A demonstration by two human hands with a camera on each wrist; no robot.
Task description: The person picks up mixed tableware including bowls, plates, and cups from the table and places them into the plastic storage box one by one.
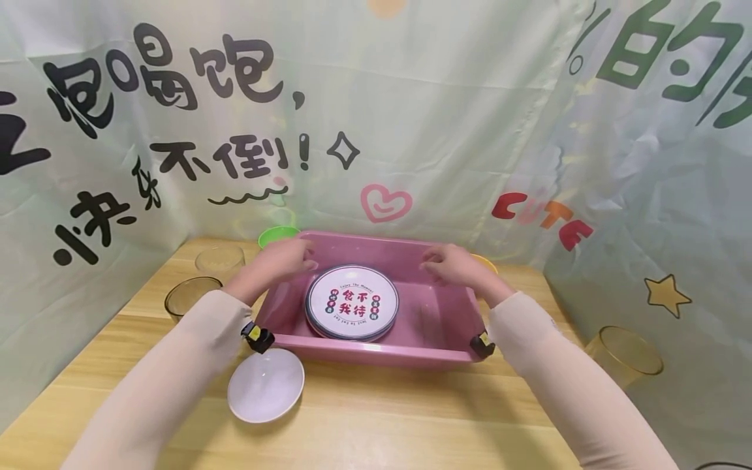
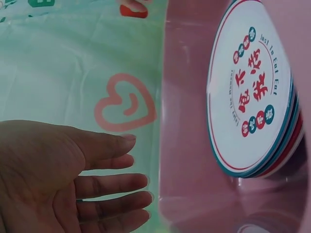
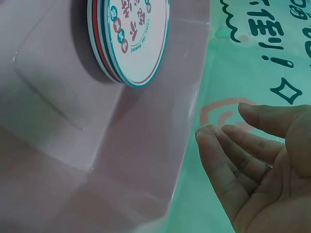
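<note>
A pink rectangular basin (image 1: pixel 425 320) stands on the wooden table. Inside, toward its left half, lies a stack of round plates (image 1: pixel 352 303); the top one is white with red and green lettering, and the left wrist view shows several coloured rims below it. My left hand (image 1: pixel 288 256) is over the basin's back left part, its fingers relaxed and holding nothing. Over the back right part is my right hand (image 1: pixel 451 264), thumb and fingers apart, also without anything in it. Each wrist view shows the hand (image 2: pixel 107 179) (image 3: pixel 257 160) near the basin's far rim.
In front of the basin's left corner sits a white bowl (image 1: pixel 267 385). To the left stand a brown glass bowl (image 1: pixel 190 295) and a clear one (image 1: pixel 220 260). A green bowl (image 1: pixel 277 235) and a yellow one (image 1: pixel 485 263) are behind the basin. An amber glass (image 1: pixel 625 356) stands at right.
</note>
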